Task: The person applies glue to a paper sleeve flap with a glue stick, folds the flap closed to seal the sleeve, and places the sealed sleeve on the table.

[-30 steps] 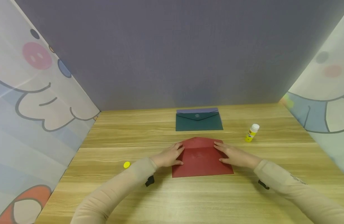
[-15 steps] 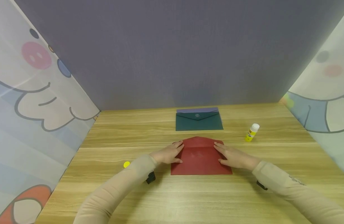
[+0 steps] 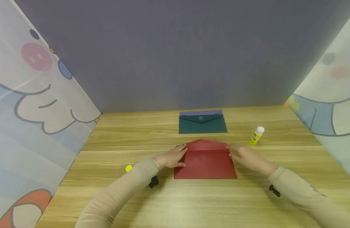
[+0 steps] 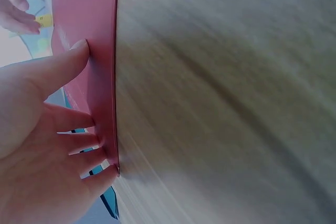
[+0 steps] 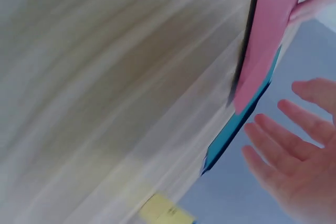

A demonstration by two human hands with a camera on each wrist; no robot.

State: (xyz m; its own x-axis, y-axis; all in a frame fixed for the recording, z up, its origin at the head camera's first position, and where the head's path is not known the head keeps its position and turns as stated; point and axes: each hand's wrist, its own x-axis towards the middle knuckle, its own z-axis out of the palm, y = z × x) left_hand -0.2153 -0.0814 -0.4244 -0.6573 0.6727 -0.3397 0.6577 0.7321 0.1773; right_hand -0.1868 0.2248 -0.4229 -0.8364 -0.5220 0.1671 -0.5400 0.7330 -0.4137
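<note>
A red envelope (image 3: 204, 164) lies on the wooden table with its pointed flap unfolded toward the back. My left hand (image 3: 172, 156) rests on its left side, the fingers spread and fairly straight. The left wrist view shows that thumb and the fingertips on the red envelope (image 4: 86, 3) near its edge. My right hand (image 3: 247, 157) is at the envelope's right edge, slightly blurred. In the right wrist view, the right hand (image 5: 294, 145) has relaxed, parted fingers with nothing between them, apart from the red envelope (image 5: 265, 40).
Behind the red envelope lies a dark green envelope (image 3: 202, 126) over a purple envelope (image 3: 202, 112). A yellow glue stick with a white top (image 3: 257, 136) stands at the right. A yellow round cap (image 3: 128, 168) lies left. A grey panel (image 3: 189, 57) borders the table's back.
My right hand has lifted off the red envelope and moved right. My left hand stays on the envelope, which shifted slightly.
</note>
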